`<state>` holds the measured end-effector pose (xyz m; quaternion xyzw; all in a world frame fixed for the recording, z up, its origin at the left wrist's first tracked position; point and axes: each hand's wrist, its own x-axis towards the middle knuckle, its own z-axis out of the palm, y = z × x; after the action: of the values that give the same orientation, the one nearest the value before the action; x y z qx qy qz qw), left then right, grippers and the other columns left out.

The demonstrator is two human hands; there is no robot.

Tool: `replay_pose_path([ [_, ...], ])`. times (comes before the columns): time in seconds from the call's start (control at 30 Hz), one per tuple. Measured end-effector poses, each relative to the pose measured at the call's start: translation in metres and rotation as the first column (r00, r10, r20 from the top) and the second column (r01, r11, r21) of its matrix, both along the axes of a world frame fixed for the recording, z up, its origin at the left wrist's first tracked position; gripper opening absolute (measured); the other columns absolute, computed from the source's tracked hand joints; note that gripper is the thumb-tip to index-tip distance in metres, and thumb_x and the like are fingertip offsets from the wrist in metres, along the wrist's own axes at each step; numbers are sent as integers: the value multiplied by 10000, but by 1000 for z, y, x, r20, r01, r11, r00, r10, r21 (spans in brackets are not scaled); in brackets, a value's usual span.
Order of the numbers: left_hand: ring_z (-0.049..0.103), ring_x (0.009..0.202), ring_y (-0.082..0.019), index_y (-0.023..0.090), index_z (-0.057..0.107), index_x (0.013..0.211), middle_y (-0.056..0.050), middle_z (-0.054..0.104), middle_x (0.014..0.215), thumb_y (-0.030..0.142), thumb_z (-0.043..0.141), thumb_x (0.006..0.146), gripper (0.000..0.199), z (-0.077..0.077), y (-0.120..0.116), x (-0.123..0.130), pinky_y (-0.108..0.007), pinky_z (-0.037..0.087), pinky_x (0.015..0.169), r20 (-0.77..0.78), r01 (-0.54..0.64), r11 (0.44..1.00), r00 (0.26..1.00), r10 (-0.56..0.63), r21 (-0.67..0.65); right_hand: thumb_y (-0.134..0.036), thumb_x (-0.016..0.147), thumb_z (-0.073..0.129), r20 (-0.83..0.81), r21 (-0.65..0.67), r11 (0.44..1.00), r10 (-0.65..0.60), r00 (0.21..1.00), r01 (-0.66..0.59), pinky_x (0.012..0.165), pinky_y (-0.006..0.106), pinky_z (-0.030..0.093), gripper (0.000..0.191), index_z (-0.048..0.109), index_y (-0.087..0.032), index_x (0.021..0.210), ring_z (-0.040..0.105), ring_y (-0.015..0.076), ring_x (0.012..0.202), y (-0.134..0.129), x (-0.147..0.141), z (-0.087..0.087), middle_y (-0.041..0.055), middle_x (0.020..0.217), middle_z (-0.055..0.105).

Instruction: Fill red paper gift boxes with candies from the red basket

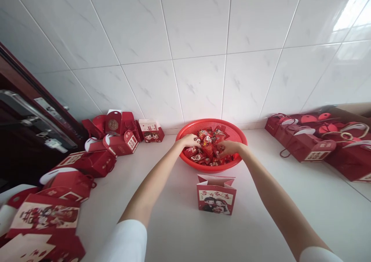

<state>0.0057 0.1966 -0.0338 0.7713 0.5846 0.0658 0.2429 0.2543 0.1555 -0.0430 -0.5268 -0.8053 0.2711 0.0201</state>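
Note:
A red plastic basket [213, 170] with mesh sides holds a heap of wrapped candies [207, 150], mostly red. My left hand [190, 140] is inside its left part, fingers curled down and closed around a wrapped candy. From the right, my right hand [229, 148] reaches into the same heap, its fingers bent together on a red-wrapped candy; the fingertips are partly hidden among the packets. In front of the basket, between my forearms, a red paper gift box [216, 200] stands upright with its top open. A cartoon couple is printed on its front.
Several red gift boxes [69, 184] line the left side, and a small one [151, 131] stands by the tiled wall. More red boxes with cord handles [301, 140] sit at the right. A dark door [29, 126] with keys [55, 144] borders the white tabletop [171, 231].

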Motion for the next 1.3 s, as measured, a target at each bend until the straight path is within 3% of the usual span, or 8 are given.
replay_pose_path([
  [0.13,618,701,-199,187,676,672,34,647,653,354,850,523,283,-1,-3,1,-271,441,631,110,113,992,988,-107,-50,-353,674,825,-35,25,1000,12,999,-11,751,319,511,337,742,-263,988,684,287,980,-2,0,1,61,1064,743],
  [0.2,633,738,-204,190,722,710,38,675,685,327,848,508,274,0,-5,3,-273,456,676,160,171,984,974,-160,-54,-330,683,813,-58,43,999,20,998,-17,740,317,508,291,739,-261,956,683,281,962,-4,0,3,61,1050,743],
  [0.3,659,896,-234,197,769,791,20,743,835,274,841,498,311,2,-7,5,-280,470,808,237,232,972,948,-214,-49,-294,696,782,-88,61,997,41,995,-35,670,306,481,125,702,-243,776,668,244,819,-7,-1,7,35,878,728],
  [0.4,651,941,-251,194,763,764,15,740,847,258,837,499,282,3,-9,5,-293,461,846,286,217,975,938,-198,-39,-254,706,739,-135,99,994,53,989,-40,663,298,452,101,645,-228,681,627,211,750,-9,-1,11,12,777,688],
  [0.53,625,856,-240,177,722,719,20,679,752,310,828,541,246,3,-11,4,-300,447,765,293,163,987,944,-154,-7,-258,722,695,-231,153,988,35,972,1,704,298,443,65,641,-221,723,605,198,771,-10,0,14,6,787,675],
  [0.9,626,799,-199,169,719,736,-10,706,775,441,786,677,287,4,-11,4,-295,465,770,397,159,986,903,-164,44,-334,794,551,-473,254,940,-86,877,229,672,313,447,159,554,-213,691,575,187,707,-8,5,11,20,741,633],
  [1.13,639,806,-190,168,695,738,-34,724,803,433,762,740,274,0,-8,4,-304,483,787,493,112,991,860,-133,72,-339,742,586,-626,195,853,-271,731,484,638,315,448,146,555,-220,663,584,191,653,-10,6,9,12,665,636],
  [1.3,652,822,-204,162,669,762,-54,728,822,532,774,726,386,-2,-8,3,-319,488,786,520,110,991,844,-131,72,-388,747,554,-679,177,811,-310,666,558,638,312,451,179,538,-222,684,593,193,675,-9,8,6,34,713,663],
])
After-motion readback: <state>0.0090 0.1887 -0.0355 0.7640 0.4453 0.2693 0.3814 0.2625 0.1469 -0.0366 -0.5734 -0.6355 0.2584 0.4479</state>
